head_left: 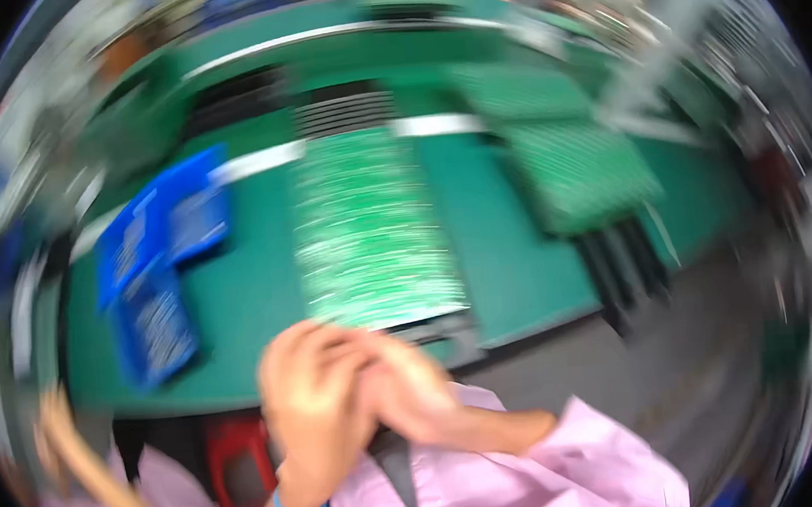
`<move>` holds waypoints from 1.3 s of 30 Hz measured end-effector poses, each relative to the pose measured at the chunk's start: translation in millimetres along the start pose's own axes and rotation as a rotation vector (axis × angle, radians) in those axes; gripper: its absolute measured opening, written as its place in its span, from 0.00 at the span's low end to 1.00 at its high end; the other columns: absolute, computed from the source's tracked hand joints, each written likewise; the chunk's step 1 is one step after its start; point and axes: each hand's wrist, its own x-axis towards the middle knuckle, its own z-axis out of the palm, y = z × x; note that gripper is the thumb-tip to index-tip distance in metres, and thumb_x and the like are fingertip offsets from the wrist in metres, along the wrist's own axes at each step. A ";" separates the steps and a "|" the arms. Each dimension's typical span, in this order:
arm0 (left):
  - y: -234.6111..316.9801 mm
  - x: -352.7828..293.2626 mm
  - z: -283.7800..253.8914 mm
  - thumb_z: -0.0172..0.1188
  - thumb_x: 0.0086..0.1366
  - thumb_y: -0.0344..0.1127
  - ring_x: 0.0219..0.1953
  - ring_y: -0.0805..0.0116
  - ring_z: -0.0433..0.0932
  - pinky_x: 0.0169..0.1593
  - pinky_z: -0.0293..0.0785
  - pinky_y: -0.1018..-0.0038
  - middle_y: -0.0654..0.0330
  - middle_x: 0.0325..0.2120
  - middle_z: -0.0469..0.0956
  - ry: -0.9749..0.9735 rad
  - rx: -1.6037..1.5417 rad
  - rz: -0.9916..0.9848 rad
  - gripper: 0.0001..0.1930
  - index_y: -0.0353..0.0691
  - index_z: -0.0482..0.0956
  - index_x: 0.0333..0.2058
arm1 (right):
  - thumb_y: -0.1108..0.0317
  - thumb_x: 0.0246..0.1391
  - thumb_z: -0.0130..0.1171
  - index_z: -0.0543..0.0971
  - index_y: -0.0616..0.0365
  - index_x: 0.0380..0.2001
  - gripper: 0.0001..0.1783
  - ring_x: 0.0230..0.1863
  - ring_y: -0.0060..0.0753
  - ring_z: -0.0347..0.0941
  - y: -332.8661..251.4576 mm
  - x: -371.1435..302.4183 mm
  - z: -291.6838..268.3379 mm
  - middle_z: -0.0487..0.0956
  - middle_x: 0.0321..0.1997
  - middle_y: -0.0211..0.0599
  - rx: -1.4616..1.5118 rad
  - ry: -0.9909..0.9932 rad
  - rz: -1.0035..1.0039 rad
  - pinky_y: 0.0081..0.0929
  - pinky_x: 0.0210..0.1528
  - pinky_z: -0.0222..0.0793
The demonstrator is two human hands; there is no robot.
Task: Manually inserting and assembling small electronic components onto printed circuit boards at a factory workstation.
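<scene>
The left hand [318, 403] and right hand [407, 387] are pressed together, fingers closed over each other, at the near edge of the green counter [513, 274]; blur hides anything held. Just beyond lies a green ribbed stack [371, 228]. Blue trays [164, 263] sit to the left.
</scene>
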 end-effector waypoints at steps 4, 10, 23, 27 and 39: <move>-24.1 -63.3 -51.6 0.53 0.39 0.33 0.38 0.59 0.66 0.44 0.60 0.65 0.56 0.30 0.69 0.113 0.088 -0.099 0.09 0.38 0.72 0.24 | 0.65 0.57 0.38 0.68 0.61 0.41 0.14 0.40 0.25 0.68 70.7 -23.8 16.5 0.72 0.40 0.38 -0.060 -0.004 0.049 0.19 0.43 0.64; -22.0 -88.5 -51.9 0.55 0.46 0.30 0.37 0.64 0.66 0.45 0.59 0.68 0.60 0.31 0.69 0.126 -0.253 -0.036 0.03 0.39 0.72 0.23 | 0.65 0.57 0.37 0.67 0.64 0.42 0.16 0.43 0.29 0.68 78.4 -52.0 17.3 0.70 0.44 0.41 -0.139 -0.042 0.047 0.23 0.46 0.64; -62.7 -48.4 24.9 0.57 0.45 0.23 0.39 0.67 0.64 0.44 0.59 0.76 0.54 0.36 0.66 0.111 -1.490 -0.415 0.07 0.36 0.75 0.26 | 0.71 0.50 0.51 0.73 0.63 0.34 0.08 0.19 0.12 0.53 34.0 -1.2 -11.0 0.65 0.20 0.25 -0.266 -0.024 -0.044 0.07 0.21 0.49; -63.9 -49.7 25.6 0.57 0.45 0.25 0.38 0.67 0.64 0.44 0.59 0.74 0.54 0.36 0.66 0.163 -1.438 -0.386 0.06 0.37 0.75 0.26 | 0.71 0.49 0.54 0.73 0.63 0.32 0.08 0.19 0.10 0.53 35.3 3.2 -12.8 0.66 0.21 0.24 -0.306 -0.039 -0.017 0.06 0.20 0.48; -69.6 -51.6 18.6 0.59 0.41 0.27 0.36 0.64 0.65 0.42 0.63 0.71 0.56 0.31 0.69 0.350 -0.781 -0.082 0.08 0.37 0.76 0.25 | 0.71 0.47 0.55 0.74 0.61 0.29 0.05 0.18 0.10 0.50 38.6 8.7 -19.4 0.63 0.18 0.21 -0.445 -0.019 -0.112 0.07 0.19 0.45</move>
